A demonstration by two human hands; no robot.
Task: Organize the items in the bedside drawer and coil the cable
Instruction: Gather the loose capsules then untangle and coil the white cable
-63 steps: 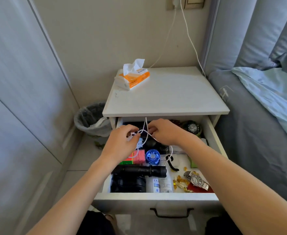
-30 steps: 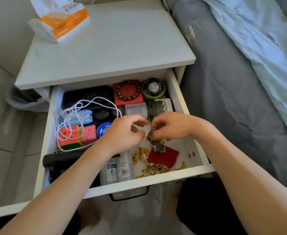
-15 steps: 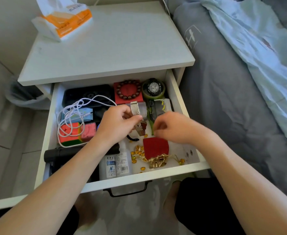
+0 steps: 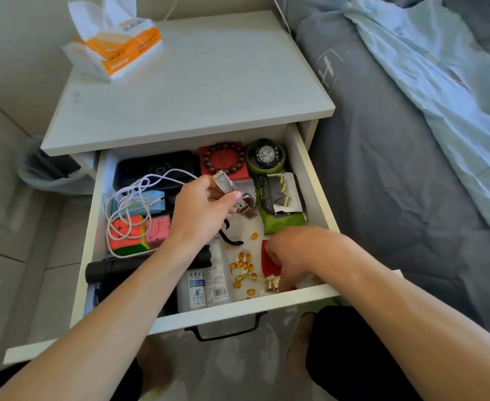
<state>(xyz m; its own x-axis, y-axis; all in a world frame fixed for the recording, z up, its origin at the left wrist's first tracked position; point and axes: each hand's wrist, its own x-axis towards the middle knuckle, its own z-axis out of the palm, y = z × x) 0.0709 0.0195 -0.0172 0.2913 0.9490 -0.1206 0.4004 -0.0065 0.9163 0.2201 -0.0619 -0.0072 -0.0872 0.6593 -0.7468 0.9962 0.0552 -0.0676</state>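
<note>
Open drawer (image 4: 310,166) of white nightstand (image 4: 209,91), crowded. L hand (image 4: 206,209) pinches a silver metal-band watch (image 4: 225,183), lifted above drawer centre; its forearm hides part of black flashlight (image 4: 113,269). R hand (image 4: 293,253), fingers curled down at front-right corner on red pouch (image 4: 268,263); can't tell exactly what it grips. White cable (image 4: 139,198) lies loose over 2 cubes (image 4: 133,233) at left. 2 watches total, 2nd is black (image 4: 265,154) at back-right. 1 bead bracelet (image 4: 225,159), 2 small bottles (image 4: 206,283), scattered amber beads (image 4: 242,266). Tissue pack (image 4: 116,50) on top; bed (image 4: 397,183) to the right.
</note>
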